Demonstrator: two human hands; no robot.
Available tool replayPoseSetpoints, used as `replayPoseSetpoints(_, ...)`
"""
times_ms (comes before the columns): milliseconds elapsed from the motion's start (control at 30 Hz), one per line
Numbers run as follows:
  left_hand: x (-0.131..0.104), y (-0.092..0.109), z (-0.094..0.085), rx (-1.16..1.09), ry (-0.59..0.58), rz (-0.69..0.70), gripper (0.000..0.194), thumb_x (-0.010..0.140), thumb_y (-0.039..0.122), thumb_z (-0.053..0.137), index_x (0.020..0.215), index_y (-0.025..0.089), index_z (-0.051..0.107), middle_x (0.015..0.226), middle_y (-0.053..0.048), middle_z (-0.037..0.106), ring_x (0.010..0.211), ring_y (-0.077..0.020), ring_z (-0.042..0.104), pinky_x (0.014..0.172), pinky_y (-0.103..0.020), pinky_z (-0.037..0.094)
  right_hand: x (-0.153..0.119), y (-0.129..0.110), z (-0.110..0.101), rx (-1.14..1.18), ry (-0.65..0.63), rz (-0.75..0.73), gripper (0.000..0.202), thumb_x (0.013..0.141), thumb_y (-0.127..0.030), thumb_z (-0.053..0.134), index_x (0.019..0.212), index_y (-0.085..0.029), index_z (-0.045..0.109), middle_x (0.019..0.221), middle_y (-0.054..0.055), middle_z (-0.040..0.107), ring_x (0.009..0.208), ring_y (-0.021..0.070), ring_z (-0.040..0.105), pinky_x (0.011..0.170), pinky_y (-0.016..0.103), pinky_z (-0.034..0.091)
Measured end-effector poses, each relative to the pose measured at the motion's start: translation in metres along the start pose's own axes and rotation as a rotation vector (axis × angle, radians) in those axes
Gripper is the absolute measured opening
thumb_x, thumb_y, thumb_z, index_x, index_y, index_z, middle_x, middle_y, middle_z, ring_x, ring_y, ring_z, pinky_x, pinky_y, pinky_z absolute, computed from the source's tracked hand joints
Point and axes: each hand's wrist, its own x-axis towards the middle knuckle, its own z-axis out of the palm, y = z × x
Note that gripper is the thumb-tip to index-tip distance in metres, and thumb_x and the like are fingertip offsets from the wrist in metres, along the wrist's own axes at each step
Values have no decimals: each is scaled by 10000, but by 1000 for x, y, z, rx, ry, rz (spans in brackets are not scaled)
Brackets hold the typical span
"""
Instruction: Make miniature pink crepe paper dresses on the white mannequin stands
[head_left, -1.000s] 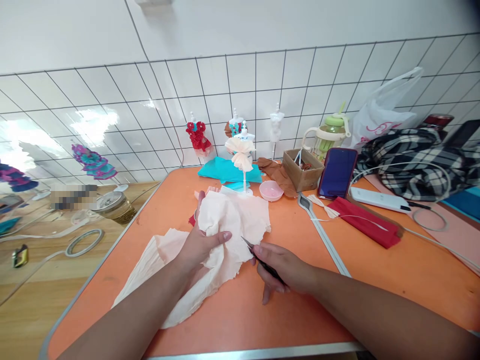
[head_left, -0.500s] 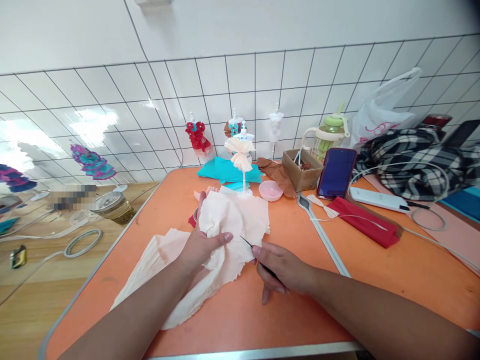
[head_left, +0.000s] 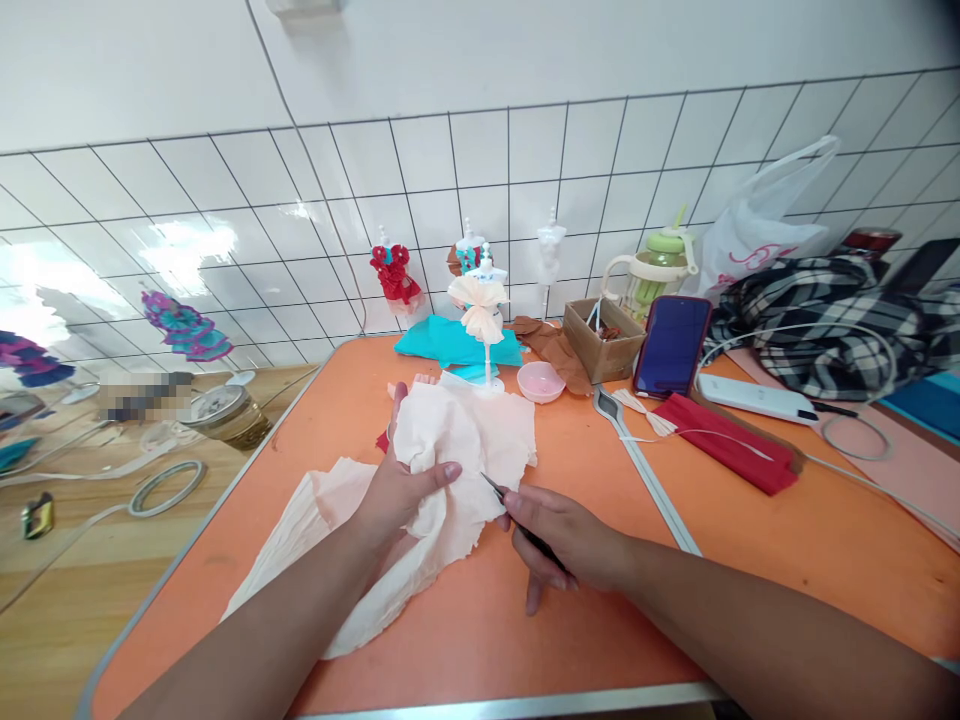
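Note:
Pale cream crinkled paper or cloth [head_left: 450, 430] lies bunched over the middle of the orange table [head_left: 585, 640], one long part trailing to the lower left. My left hand [head_left: 401, 485] grips it from the left, thumb on top and the other fingers mostly hidden behind. In my right hand [head_left: 555, 535] is a dark pointed tool [head_left: 536, 545], which looks like tweezers; its tip rests at or just over the right part of the sheet. Behind the sheet stands a small white mannequin [head_left: 487, 275] with a cream ruffle at its front.
A pink bowl [head_left: 541, 382], a cardboard box [head_left: 604, 340] and a phone [head_left: 672, 345] are behind my right hand. Turquoise sheets [head_left: 450, 342] lie at the back. To the right are a red folded piece [head_left: 727, 445] and a white device [head_left: 757, 398]. A tape roll [head_left: 166, 488] lies left.
The tool's tip has shifted slightly on the sheet, and my left hand with the sheet has moved a little to the left. Both hands keep their hold.

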Motion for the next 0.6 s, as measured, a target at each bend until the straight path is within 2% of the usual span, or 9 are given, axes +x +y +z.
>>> replayPoseSetpoints(100,0,1,1,2,4,12,1212,586,232,829,1487,276,19,994,-113,687,748,-299,696,650,-457,573,0,0,0,10,-1,0,398,905,-585,366,887,-196,445,356,-127,418,286,44,266,467,292,548)
replayPoseSetpoints(200,1,1,1,1,33,14,1236,564,229,841,1485,287,19,998,-102,687,785,-294,694,680,-447,574,0,-1,2,-4,10,6,403,897,-595,378,860,-198,436,346,-129,405,283,42,260,473,297,553)
replayPoseSetpoints(367,3,0,-1,-45,1,-24,1283,515,215,861,1484,288,24,1023,-102,677,815,-316,691,709,-464,569,0,-1,2,14,5,-1,410,905,-593,359,892,-194,449,356,-120,424,286,45,276,471,293,548)
replayPoseSetpoints(600,-2,2,6,-22,0,-25,1260,548,246,847,1488,258,8,962,-95,687,827,-316,687,701,-466,569,0,0,3,-19,43,-11,384,903,-578,373,857,-199,415,345,-139,391,277,41,245,487,305,559)
